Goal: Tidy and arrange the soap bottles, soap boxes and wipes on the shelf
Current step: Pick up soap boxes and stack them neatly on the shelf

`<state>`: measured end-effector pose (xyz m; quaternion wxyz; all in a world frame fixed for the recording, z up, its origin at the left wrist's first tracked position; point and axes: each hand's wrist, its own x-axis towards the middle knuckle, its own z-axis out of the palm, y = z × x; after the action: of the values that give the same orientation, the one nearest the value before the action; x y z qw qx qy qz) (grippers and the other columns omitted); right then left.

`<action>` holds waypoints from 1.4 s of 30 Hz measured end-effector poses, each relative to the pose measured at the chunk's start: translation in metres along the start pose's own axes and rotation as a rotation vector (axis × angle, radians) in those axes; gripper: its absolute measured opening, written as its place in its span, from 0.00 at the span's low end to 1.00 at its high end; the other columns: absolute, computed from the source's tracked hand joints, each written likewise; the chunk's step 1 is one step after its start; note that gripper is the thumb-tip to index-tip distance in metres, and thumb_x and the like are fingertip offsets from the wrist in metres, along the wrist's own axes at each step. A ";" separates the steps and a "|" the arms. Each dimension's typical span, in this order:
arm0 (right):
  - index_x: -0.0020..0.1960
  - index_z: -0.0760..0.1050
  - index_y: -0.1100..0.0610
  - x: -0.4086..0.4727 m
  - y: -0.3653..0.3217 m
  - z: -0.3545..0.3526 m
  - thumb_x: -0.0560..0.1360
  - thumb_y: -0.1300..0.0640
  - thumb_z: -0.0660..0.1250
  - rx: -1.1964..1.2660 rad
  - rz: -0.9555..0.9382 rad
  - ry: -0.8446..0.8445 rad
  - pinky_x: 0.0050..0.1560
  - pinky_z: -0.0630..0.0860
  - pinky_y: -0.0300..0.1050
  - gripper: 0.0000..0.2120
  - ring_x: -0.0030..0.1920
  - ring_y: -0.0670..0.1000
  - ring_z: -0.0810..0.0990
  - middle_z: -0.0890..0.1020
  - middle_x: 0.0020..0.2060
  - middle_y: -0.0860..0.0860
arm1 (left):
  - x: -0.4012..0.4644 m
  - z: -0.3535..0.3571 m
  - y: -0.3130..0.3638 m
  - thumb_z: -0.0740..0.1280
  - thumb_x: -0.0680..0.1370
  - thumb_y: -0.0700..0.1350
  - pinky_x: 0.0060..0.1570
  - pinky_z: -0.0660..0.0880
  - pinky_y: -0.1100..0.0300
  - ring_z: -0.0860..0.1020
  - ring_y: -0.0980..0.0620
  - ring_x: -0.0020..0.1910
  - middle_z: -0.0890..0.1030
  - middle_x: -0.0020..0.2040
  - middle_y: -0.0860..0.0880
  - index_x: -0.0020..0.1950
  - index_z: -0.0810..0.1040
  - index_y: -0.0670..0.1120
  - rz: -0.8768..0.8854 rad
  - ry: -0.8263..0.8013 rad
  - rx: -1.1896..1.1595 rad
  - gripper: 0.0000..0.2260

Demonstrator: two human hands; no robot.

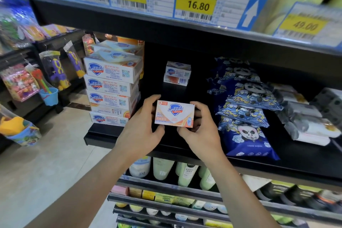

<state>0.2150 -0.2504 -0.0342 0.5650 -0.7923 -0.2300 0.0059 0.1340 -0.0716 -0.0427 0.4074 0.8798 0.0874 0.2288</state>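
Soap box (pixel 174 115): white and orange, shield logo facing the camera, held upright over the front part of the black shelf (pixel 103 136). Left hand (pixel 141 127): grips the box's left end, fingers curled round its top left corner, thumb under the lower left edge. Right hand (pixel 200 129): grips the right end, fingers curled behind and along the right edge, thumb at the lower right corner. The box sits between the two hands, its front face uncovered; whether its base touches the shelf cannot be told. Left of the box: stack (pixel 112 87) of like soap boxes, five or so high, at the shelf's left end, top ones askew. Behind the box: two small boxes (pixel 177 76), one on the other, deep on the shelf. Right of the box: blue panda wipes (pixel 248 116), packs overlapping in a row front to back; further right, grey-white packs (pixel 305 116). Below the shelf: pale bottles (pixel 174 170).
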 end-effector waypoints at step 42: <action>0.70 0.73 0.42 0.001 0.003 -0.007 0.72 0.62 0.78 0.131 0.006 -0.044 0.50 0.77 0.35 0.32 0.48 0.51 0.79 0.82 0.59 0.37 | 0.004 0.003 -0.008 0.75 0.78 0.43 0.58 0.82 0.52 0.79 0.63 0.60 0.75 0.71 0.58 0.80 0.59 0.63 0.102 0.049 0.017 0.38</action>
<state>0.2187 -0.2567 -0.0343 0.6103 -0.7542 -0.2390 0.0402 0.1393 -0.0669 -0.0494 0.3856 0.8806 0.0541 0.2700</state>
